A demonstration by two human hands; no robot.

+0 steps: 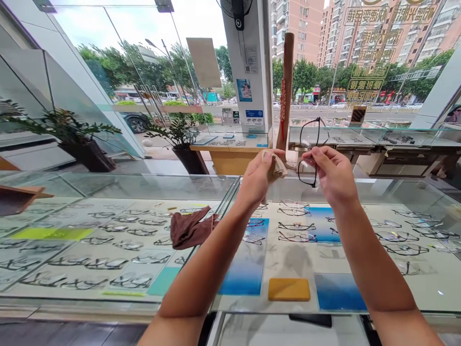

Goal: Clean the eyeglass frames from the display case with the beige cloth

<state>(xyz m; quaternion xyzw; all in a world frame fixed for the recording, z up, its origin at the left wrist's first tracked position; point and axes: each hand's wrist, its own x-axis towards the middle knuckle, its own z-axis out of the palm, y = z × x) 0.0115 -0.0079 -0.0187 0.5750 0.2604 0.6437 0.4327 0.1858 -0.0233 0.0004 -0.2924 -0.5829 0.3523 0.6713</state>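
My right hand is raised above the glass display counter and pinches a pair of black-framed glasses, held on end with one lens above the other. My left hand is level with it, a short way to the left, closed on a small beige cleaning cloth. The cloth sits close to the glasses but I cannot tell whether it touches them. Both forearms reach forward over the counter.
Under the counter glass lie several rows of glasses on white and blue trays. A brown cloth lies on the glass at left, a yellow pad near the front. Beyond are another display counter, a wooden post, potted plants and shop windows.
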